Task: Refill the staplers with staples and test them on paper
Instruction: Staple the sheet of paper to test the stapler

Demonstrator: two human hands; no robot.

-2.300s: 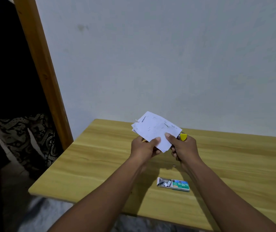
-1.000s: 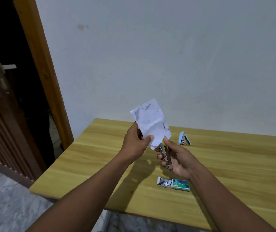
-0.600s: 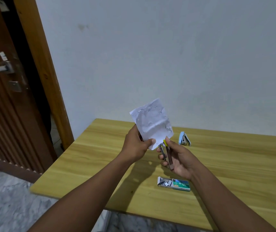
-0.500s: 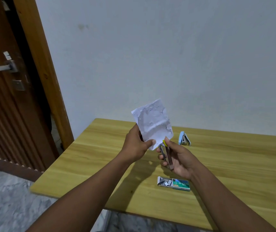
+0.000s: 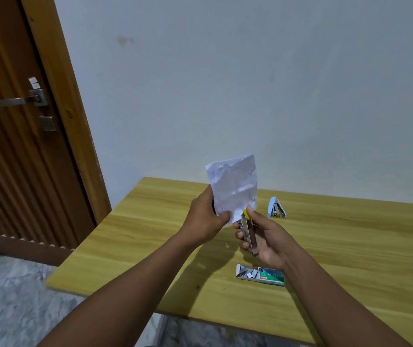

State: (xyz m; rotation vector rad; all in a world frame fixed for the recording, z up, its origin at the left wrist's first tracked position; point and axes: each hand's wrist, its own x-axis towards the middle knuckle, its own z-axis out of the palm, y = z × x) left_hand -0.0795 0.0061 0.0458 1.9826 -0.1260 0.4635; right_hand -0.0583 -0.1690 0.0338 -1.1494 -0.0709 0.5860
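With our left hand [image 5: 206, 217] pinching the crumpled paper [image 5: 234, 187] and our right hand [image 5: 265, 237] closed around the yellow-tipped stapler [image 5: 248, 230] above the counter [image 5: 350, 246], testing looks underway, while the blue stapler [image 5: 277, 208] near the far edge and the open staple box [image 5: 260, 274] seemingly await.

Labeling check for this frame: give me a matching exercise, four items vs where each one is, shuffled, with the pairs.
Items:
1. paper
2. yellow-tipped stapler
3. blue stapler
4. staple box

Places:
A. lying on the table, near edge, drawer slid open
B. held up in the left hand
C. on the table, far side, near the wall
D. in the right hand, tip at the paper's lower edge

Pairs: 1-B, 2-D, 3-C, 4-A
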